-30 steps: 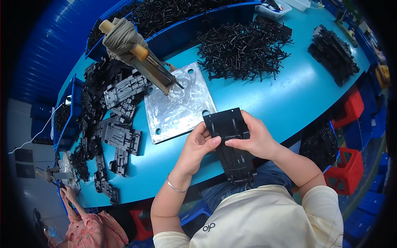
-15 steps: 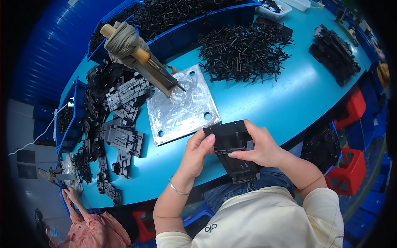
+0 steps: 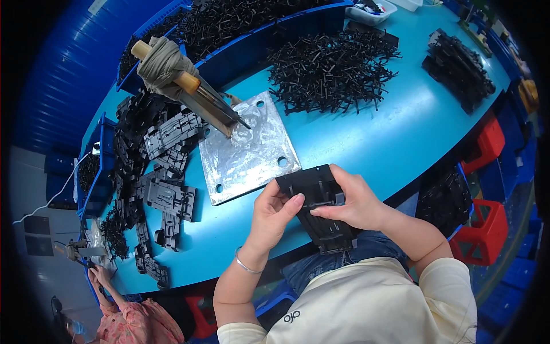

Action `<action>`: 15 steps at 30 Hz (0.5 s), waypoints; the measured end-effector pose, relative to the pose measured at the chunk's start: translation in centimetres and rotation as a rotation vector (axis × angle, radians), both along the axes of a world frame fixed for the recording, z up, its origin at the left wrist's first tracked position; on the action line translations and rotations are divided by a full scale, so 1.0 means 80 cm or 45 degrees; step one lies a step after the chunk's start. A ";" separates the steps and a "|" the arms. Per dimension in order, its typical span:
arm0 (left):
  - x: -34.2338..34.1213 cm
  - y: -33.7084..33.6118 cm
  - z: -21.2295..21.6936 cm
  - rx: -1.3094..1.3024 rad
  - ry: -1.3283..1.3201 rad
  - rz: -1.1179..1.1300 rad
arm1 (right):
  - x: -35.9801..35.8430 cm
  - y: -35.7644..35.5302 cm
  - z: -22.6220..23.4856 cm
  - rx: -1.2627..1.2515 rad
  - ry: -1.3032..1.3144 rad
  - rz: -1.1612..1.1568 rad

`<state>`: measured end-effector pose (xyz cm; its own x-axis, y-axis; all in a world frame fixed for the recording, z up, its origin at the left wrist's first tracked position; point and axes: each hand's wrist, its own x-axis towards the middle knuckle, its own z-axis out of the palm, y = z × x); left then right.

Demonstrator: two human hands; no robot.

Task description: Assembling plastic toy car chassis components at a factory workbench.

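My left hand (image 3: 274, 213) and my right hand (image 3: 356, 202) hold a black plastic moulded part (image 3: 329, 234) between them, over the table's near edge and above my lap. Its wide, flat upper section (image 3: 309, 176) lies between the fingers of both hands. The narrower, ribbed section hangs toward me. Each thumb presses on the near face of the part, while most of the other fingers are hidden behind it. Beyond the part lies a square silvery metal plate (image 3: 246, 163) with holes near its corners. A wooden-handled soldering iron (image 3: 189, 83), wrapped in cloth, points its tip down over this plate.
Black moulded parts (image 3: 169, 195) are piled left of the plate. Thin black pieces form a heap (image 3: 332, 71) on the turquoise table (image 3: 366, 149) and fill a blue bin (image 3: 275, 35). More parts are stacked far right (image 3: 458, 71). At lower left sits another person (image 3: 140, 321); red stools (image 3: 481, 232) stand right.
My left thumb has slid slightly along the part, and the wide section has tilted a little. The whole view has shifted slightly. Both hands keep their hold.
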<state>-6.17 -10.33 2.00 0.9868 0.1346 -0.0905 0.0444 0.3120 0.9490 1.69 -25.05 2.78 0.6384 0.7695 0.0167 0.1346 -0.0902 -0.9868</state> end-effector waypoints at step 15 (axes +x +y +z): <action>0.001 0.003 0.012 -0.102 0.173 0.042 | -0.019 0.025 0.014 -0.121 -0.378 -0.023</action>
<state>-6.11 -10.10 2.95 0.9598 0.1540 -0.2345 0.1591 0.3899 0.9070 0.17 -23.05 3.94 0.6301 0.7650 0.1331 0.4133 -0.1853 -0.8915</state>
